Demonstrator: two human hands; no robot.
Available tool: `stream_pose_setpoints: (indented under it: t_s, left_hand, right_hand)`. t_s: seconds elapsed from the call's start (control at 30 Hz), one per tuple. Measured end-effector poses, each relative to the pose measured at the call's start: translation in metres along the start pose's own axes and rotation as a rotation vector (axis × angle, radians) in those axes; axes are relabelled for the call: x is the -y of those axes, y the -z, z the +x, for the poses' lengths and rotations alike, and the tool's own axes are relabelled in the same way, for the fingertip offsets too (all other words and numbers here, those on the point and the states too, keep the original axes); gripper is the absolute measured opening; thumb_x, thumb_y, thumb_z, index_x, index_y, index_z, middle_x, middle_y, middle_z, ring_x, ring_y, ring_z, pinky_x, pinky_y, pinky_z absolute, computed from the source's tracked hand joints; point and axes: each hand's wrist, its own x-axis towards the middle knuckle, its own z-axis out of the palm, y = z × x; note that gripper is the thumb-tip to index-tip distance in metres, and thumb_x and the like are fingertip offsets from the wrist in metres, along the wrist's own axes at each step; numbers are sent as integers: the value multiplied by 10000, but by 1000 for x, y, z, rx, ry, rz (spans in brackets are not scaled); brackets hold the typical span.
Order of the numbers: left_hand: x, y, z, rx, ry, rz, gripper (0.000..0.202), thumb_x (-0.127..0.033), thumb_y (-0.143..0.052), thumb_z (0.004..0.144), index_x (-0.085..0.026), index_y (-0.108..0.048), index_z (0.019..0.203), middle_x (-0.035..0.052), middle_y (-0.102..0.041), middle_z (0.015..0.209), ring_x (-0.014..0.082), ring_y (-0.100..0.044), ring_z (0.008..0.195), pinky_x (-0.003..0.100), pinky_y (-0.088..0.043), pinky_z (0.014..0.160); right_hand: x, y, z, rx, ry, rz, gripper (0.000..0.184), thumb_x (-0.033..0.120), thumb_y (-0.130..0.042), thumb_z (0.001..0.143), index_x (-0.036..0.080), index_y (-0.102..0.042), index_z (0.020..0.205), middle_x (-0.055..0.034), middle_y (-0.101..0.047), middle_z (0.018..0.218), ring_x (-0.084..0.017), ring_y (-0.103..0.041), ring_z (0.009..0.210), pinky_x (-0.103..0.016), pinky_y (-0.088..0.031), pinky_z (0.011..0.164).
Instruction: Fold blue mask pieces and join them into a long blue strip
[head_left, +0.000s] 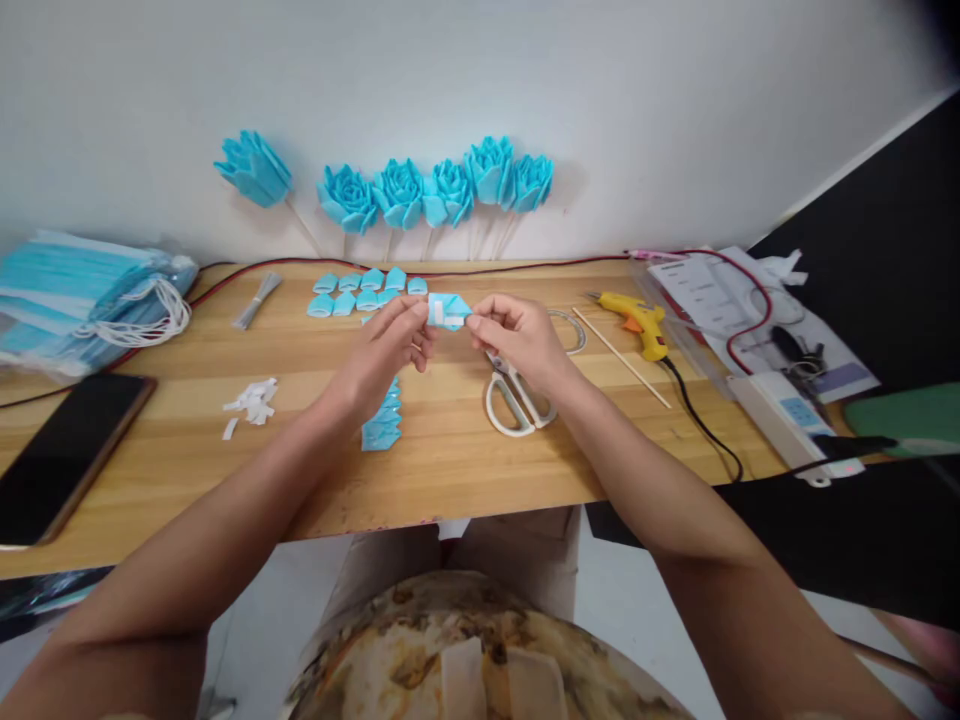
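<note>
Between my two hands, above the middle of the table, is a folded blue petal piece point(450, 308) with white strips across its face. My left hand point(390, 345) pinches its left end. At the pointed right end, the fingertips of my right hand point(517, 335) grip it. Several finished-looking folded blue petals point(367, 300) lie in rows just behind my left hand. A stack of flat folded blue pieces point(382, 430) sits below that hand, partly hidden by it. White-handled scissors point(510, 405) rest under my right hand, their blades mostly covered.
Several blue fabric flowers point(401, 190) on sticks lean on the wall. At left are bagged blue masks point(82, 295), a phone point(71, 455), white strips point(255, 402) and a bundle of ties point(257, 300). At right: a wooden stick point(622, 357), yellow glue gun point(637, 320) and power strip point(795, 425).
</note>
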Motion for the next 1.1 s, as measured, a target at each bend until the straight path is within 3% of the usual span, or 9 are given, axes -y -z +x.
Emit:
stream_pose_setpoints:
  t_s: [0.17,0.3,0.4,0.6,0.73,0.87,1.1]
  left_hand:
    - [3,4,-6,44,1,83,271,-401,-723,824,-171,-607,740,-2,-571,680,99,-492,602,228,-411,565]
    - [0,4,-9,-1,-12,196,311,-343,-712,817,-178,-547,611,-21,-511,584,92,-425,565,242,-341,558]
    - [-2,1,-11,-15,-2,242,327,-342,-709,828,-186,-527,605,-32,-477,559,95,-395,546,252,-301,544]
    - [-2,-4,-14,32,-32,320,323,-343,-705,852,-190,-520,636,-36,-461,594,97,-366,557,264,-275,542]
    - [-1,-2,-12,49,-33,318,301,-373,-691,857,-192,-548,663,-37,-446,588,96,-341,547,263,-248,530]
    - [0,2,-10,39,-13,292,315,-389,-703,833,-191,-538,651,-35,-457,575,95,-358,543,255,-272,535]
    - [-3,1,-10,85,-5,260,312,-458,-677,837,-179,-618,711,-2,-567,661,108,-463,601,251,-370,569]
  right_hand:
    - [2,-4,-10,58,15,-74,207,386,-716,810,193,-655,765,36,-616,601,-91,-463,523,-244,-342,518]
    - [5,-2,-13,113,31,-90,274,417,-630,882,193,-655,726,12,-636,629,-104,-481,563,-260,-361,559]
    - [3,-2,-15,148,35,-73,318,450,-608,906,197,-648,718,3,-645,661,-114,-507,602,-269,-380,590]
    - [-6,-6,-15,104,43,-196,240,370,-673,818,199,-571,685,44,-537,609,-88,-399,537,-262,-289,527]
    - [-8,-4,-14,135,32,-180,218,371,-652,828,190,-616,711,30,-590,621,-93,-426,544,-258,-305,535]
    - [-10,-2,-13,164,18,-117,181,351,-633,836,183,-645,768,6,-673,684,-100,-479,573,-256,-340,568]
    - [-8,-3,-13,126,-6,-110,200,373,-651,811,193,-605,737,6,-671,660,-98,-464,552,-258,-343,566]
